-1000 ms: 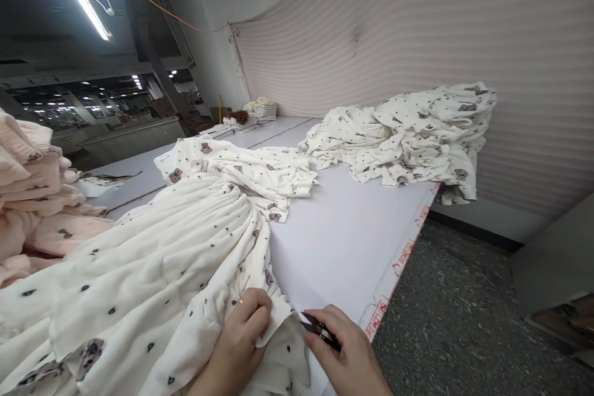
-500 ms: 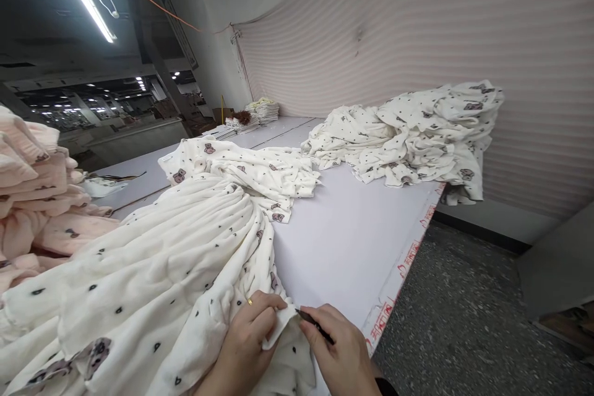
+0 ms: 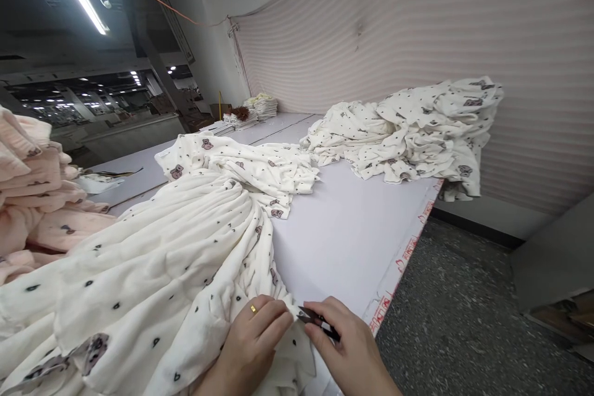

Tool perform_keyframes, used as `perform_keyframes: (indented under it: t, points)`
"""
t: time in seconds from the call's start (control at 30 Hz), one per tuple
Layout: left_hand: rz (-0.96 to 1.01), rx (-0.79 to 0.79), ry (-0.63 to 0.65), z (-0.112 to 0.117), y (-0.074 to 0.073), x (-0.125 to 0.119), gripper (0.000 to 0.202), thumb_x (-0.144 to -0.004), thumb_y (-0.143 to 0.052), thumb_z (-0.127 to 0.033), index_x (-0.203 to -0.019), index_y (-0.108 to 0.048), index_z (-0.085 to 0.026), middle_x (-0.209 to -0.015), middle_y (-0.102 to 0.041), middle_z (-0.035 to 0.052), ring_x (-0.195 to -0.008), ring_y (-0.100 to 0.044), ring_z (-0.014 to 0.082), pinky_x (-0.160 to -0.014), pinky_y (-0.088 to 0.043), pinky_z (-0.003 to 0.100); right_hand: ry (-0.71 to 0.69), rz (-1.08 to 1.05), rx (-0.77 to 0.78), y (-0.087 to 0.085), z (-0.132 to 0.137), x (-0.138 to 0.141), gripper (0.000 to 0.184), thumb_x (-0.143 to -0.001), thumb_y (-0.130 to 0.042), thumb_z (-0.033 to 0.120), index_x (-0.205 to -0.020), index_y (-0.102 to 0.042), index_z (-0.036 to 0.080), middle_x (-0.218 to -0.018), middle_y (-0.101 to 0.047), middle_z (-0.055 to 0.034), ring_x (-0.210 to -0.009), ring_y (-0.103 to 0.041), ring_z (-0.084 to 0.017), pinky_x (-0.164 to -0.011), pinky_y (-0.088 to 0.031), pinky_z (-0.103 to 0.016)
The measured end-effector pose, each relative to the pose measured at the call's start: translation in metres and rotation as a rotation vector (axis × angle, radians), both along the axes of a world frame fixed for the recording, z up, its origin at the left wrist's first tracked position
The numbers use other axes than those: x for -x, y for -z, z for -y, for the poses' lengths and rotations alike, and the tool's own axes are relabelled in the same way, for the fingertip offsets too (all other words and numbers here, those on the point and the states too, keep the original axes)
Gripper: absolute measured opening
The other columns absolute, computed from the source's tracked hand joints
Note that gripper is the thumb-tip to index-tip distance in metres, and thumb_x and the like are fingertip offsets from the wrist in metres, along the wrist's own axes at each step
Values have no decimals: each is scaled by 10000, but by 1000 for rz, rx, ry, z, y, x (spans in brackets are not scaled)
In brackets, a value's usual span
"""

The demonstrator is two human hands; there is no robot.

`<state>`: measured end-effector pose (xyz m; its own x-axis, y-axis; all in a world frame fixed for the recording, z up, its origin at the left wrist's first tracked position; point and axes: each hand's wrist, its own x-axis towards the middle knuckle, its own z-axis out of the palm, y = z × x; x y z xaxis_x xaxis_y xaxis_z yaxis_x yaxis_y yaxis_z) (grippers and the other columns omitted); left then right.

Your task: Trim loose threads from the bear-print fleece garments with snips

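— Grip status, left hand (image 3: 250, 346)?
— Closed. Thumb and fingers pinch a small fold at the edge of the white garment (image 3: 162, 260). A gold ring (image 3: 253, 308) shows on one finger.
— Status, right hand (image 3: 348, 352)?
— Closed around dark thread snips (image 3: 317, 320), held between thumb and fingers. The tips point left and meet the pinched fold, just beside the left fingertips. Blade opening: cannot tell.
— Garment location?
— Spread over the near left of the grey table (image 3: 343, 241), gathered in folds toward the hands at the near edge.
— Surroundings?
— A pink folded stack (image 3: 32, 198) sits at far left, touching the garment. A heap of matching garments (image 3: 408, 130) lies at the table's far right edge, well apart from the hands.
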<state>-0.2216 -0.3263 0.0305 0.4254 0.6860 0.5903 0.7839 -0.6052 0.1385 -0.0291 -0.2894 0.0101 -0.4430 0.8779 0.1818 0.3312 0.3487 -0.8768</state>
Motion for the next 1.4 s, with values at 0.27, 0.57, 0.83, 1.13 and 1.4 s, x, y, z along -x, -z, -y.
perform_keyframes:
  t: [0.27,0.57,0.83,1.13,1.4]
  points:
    - [-20,57,-7,0,-2,-1,320,-828,-388,60,-964,-586,-151,-853,-646,79,-776,-543,184,-686,-487,314,56,343,-274,-4,8,-8,242,-910,-476,307,-1074,-652,281,-853,-702,-31,-705,-652,-212,-609,-432,-277]
    - [-13,52,9,0,-3,-2,330,-813,-381,73,-954,-587,-143,-860,-642,84,-781,-533,180,-694,-487,315,19,437,-302,-3,8,-11,250,-924,-466,304,-1100,-640,272,-875,-707,-33,-710,-651,-220,-621,-413,-294]
    - [11,62,19,0,-2,-2,339,-800,-380,82,-944,-589,-143,-864,-634,79,-775,-518,175,-686,-475,306,-22,246,-33,-9,3,-7,264,-931,-449,307,-1037,-690,288,-872,-704,-13,-779,-661,-189,-630,-442,-239]
    - [36,53,25,0,-1,-1,413,-712,-363,121,-944,-588,-138,-857,-625,84,-767,-508,181,-676,-478,316,-57,147,75,-9,4,-7,248,-899,-513,328,-1046,-707,279,-876,-702,-17,-789,-649,-186,-645,-456,-234]
    - [63,78,15,4,-1,2,464,-655,-354,115,-949,-586,-160,-848,-634,79,-762,-534,192,-671,-476,314,18,99,65,-2,7,-1,240,-901,-493,354,-982,-707,280,-867,-705,-15,-793,-654,-191,-654,-461,-240]
